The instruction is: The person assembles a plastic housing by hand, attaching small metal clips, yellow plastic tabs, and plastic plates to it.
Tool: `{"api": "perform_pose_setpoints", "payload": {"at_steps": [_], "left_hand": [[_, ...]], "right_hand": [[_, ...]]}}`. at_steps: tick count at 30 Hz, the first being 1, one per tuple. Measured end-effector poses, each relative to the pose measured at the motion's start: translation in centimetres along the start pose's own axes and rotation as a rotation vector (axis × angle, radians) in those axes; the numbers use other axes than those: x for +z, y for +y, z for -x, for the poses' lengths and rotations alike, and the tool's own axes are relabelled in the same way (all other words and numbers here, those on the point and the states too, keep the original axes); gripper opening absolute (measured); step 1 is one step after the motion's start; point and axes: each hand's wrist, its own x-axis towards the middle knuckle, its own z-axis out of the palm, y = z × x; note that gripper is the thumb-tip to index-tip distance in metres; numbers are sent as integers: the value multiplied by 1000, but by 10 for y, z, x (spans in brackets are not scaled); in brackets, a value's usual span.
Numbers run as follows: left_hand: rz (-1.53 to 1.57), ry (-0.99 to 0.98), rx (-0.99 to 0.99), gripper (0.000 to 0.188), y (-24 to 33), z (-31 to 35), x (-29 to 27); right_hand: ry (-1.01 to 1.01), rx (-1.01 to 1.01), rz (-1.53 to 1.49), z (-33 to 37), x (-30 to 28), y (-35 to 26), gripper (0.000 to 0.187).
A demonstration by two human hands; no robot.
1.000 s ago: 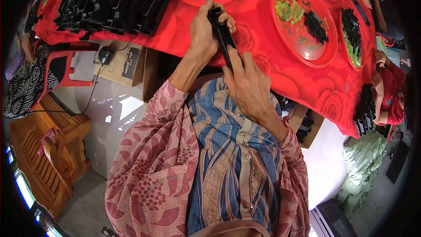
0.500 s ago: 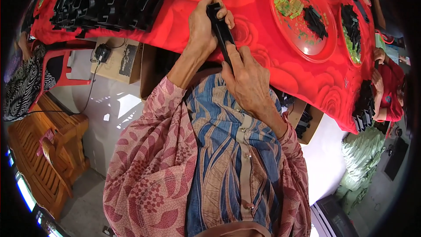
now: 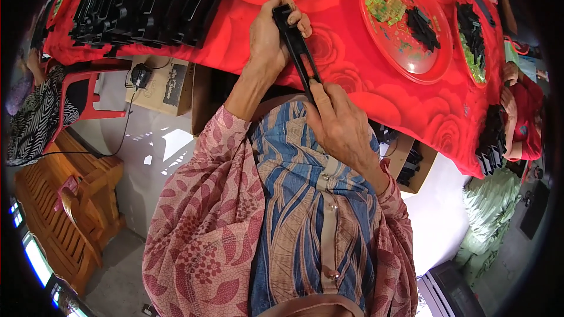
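Observation:
A long, narrow black plastic part [image 3: 291, 36] slants between my hands, above the table's edge. Red cloth shows through a slot toward its near end. My left hand [image 3: 268, 38] is closed around the far end, fingertips curling over its right side. At the near end, my right hand [image 3: 342, 118] grips it between thumb and index finger. On the table to the right, a round red plate [image 3: 411, 66] holds yellow-green small pieces [image 3: 385, 3] and a pile of short black pieces [image 3: 423, 28].
Rows of long black plastic parts [image 3: 147, 9] lie at the far left on the red rose-patterned tablecloth [image 3: 376, 103]. A second plate [image 3: 483, 77] sits farther right, near a person in red [image 3: 527, 108]. Cardboard boxes [image 3: 158, 85], a red chair [image 3: 97, 108] and a wooden bench [image 3: 64, 211] stand below.
My right hand has slid down the black part toward its near end, uncovering the slot. My left hand keeps its hold on the far end.

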Motion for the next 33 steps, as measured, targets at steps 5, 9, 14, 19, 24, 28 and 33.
{"api": "perform_pose_setpoints", "payload": {"at_steps": [5, 9, 14, 19, 24, 28, 33], "left_hand": [[18, -37, -13, 29, -1, -3, -6], [24, -103, -13, 31, -1, -7, -12], [20, -109, -21, 34, -2, -7, -13], [-52, -85, -3, 31, -2, 2, -3], [-47, -77, -14, 32, -3, 5, -1], [-43, -102, -9, 32, -3, 10, 6], [-86, -132, 20, 32, -1, 15, 14]], "right_hand": [[34, -24, 10, 0, 4, 0, 46], [-69, 44, 51, -5, 2, -4, 53], [-78, 55, 57, -6, 4, -3, 57], [-139, 113, 24, -15, 2, -3, 60], [-165, 124, 43, -16, 2, -3, 61], [-124, 89, 55, -13, 2, -2, 60], [-69, 76, 150, -9, 7, -5, 60]]}}
